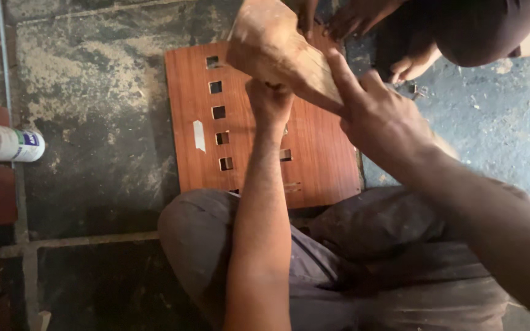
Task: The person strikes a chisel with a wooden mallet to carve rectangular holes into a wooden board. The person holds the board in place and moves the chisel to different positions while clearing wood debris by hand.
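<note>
I am looking down from the head camera and noting that both hands are engaged on one wooden block (277,52), which is being held in the air above a reddish-brown panel (326,165) lying flat on the floor (93,79). The left hand (269,101) is gripping the block from beneath, its fingers curled shut around the lower edge; the right hand (378,119) is pressing against the block's side with the index finger stretched along the edge and the remaining fingers wrapped partly behind it, so I am reporting both as closed on the block. The panel is showing a column of small square cut-outs and a pale strip of tape (199,135) beside them, with the person's knees crowding its near edge. At the top of the view, another person's hand (354,17) and bare foot (413,64) are resting at the panel's far side, apart from the block. A white cylindrical container (10,144) is lying well off to the left. My judgement is that the block is being positioned or steadied over the panel; any lowering calls for both grips staying firm and the block's face staying square to the surface.
</note>
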